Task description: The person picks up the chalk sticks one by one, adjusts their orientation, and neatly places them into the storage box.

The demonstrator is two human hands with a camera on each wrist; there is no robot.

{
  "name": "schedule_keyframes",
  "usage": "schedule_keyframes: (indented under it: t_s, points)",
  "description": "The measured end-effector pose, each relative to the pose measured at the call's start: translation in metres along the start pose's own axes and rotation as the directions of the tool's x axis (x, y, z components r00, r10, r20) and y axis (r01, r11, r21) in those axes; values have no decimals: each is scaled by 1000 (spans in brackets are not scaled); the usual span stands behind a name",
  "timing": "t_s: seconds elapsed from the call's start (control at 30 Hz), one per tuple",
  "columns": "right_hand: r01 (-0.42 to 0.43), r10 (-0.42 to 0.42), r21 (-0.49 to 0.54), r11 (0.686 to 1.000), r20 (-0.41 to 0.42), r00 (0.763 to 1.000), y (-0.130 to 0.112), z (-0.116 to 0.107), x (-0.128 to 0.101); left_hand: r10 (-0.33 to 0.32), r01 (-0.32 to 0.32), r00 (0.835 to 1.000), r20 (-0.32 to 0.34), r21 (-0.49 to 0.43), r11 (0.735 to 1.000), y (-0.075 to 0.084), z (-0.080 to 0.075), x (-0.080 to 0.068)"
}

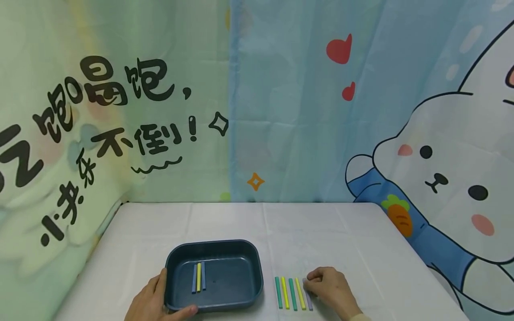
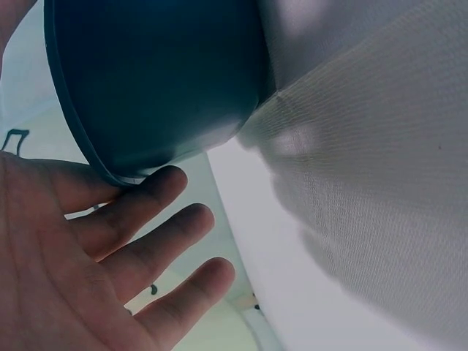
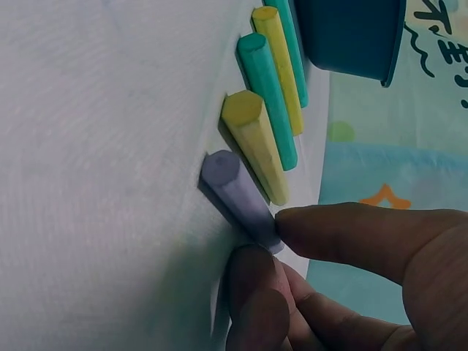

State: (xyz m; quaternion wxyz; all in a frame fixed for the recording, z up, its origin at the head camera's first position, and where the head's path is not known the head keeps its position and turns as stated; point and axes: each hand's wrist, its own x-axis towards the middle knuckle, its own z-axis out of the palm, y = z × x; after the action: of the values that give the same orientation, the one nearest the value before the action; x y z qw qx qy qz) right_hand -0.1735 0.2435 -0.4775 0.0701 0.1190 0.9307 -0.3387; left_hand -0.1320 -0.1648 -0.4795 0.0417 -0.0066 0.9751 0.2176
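My right hand [image 1: 332, 287] pinches the far end of a purple chalk stick [image 3: 238, 186] between thumb and fingertips. That stick lies on the cloth at the right end of a row. Beside it, from right to left, are a yellow stick [image 3: 252, 135], a green stick [image 3: 269, 102], another yellow stick [image 1: 285, 292] and another green stick [image 1: 278, 292]. My left hand [image 1: 151, 298] rests against the left near corner of a dark blue tray [image 1: 237, 281], fingers extended along its side and thumb at the near rim. Inside the tray lie two blue sticks [image 1: 194, 278] and a yellow stick [image 1: 198, 276].
A white cloth [image 1: 321, 236] covers the table. The tray stands left of the chalk row, with a narrow gap between them. Behind the table hangs a printed curtain [image 1: 289, 111] with a cartoon rabbit, hearts and lettering.
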Motion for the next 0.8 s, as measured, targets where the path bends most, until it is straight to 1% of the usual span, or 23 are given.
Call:
schedule_keyframes:
  t_s: [0.17,0.37,0.6,0.8]
  points:
    - [23,-24,-34,999,-3,1000,-1,0,0,22,-22,1000,-13,-5,1000,-1,1,0]
    - [48,-48,-48,998,-15,999,-1,2,0,14,-14,1000,-3,-3,1000,-1,0,0]
    - [22,-22,-4,1000,8,1000,2,2,5,7,-7,1000,-7,5,1000,-2,0,0]
    - [-2,1,48,999,6,1000,2,0,9,23,-23,999,-24,12,1000,-1,1,0]
